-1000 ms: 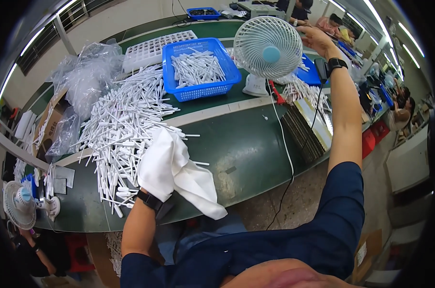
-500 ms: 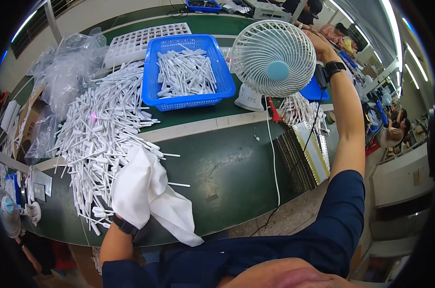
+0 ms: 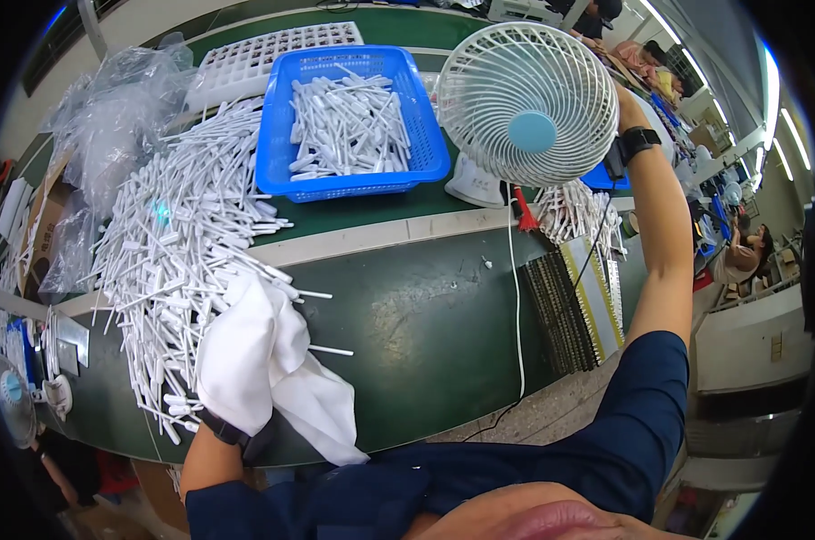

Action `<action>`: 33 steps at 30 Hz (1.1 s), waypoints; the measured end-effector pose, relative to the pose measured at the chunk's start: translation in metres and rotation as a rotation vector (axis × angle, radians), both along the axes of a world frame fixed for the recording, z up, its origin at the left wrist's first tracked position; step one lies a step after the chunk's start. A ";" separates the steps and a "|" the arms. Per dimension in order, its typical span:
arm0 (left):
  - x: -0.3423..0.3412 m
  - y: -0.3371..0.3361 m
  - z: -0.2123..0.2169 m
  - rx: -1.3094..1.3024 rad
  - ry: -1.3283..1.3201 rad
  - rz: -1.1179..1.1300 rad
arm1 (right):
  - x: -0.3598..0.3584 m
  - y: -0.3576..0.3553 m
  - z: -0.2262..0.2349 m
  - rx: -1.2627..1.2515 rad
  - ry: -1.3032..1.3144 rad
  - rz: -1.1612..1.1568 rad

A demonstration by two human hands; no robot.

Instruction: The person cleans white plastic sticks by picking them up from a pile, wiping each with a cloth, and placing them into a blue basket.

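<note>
A white cloth (image 3: 259, 351) drapes over my left hand, hiding its fingers; only the banded wrist and forearm (image 3: 211, 463) show. The cloth rests at the near end of a heap of small white plastic sticks with thicker ends (image 3: 178, 243). At the far right my arm is stretched out, and my right hand (image 3: 632, 112) is at the right rim of a white desk fan (image 3: 533, 133) with a pale blue hub. The grille hides those fingers. Between the arms, a blue basket (image 3: 353, 189) holds more of the white sticks.
Clear plastic bags (image 3: 119, 117) lie left of the heap, and a white tray (image 3: 245, 76) stands behind it. Dark comb-edged strips (image 3: 560, 315) stand near the table's right end. A white cord (image 3: 515, 306) crosses the green tabletop (image 3: 416, 351). Other people sit at the far right.
The fan's head has turned and shifted right over its base, and its grille looks larger. My right hand has moved right and down with it. The cloth is slightly further left.
</note>
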State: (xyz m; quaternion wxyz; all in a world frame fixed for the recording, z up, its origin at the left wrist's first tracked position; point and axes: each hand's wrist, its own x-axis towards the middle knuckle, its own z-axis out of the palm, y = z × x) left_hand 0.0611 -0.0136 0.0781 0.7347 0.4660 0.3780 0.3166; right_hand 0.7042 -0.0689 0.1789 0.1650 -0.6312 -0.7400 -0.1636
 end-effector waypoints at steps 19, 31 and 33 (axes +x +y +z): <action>-0.043 0.002 -0.030 -0.187 -0.420 -0.010 | -0.358 -0.057 0.001 0.025 0.334 0.218; -0.069 0.027 -0.073 -0.217 -0.624 -0.224 | -0.492 0.071 -0.200 -0.245 0.342 0.139; -0.067 0.024 -0.075 -0.166 -0.565 -0.183 | -0.498 0.070 -0.198 -0.342 0.409 0.031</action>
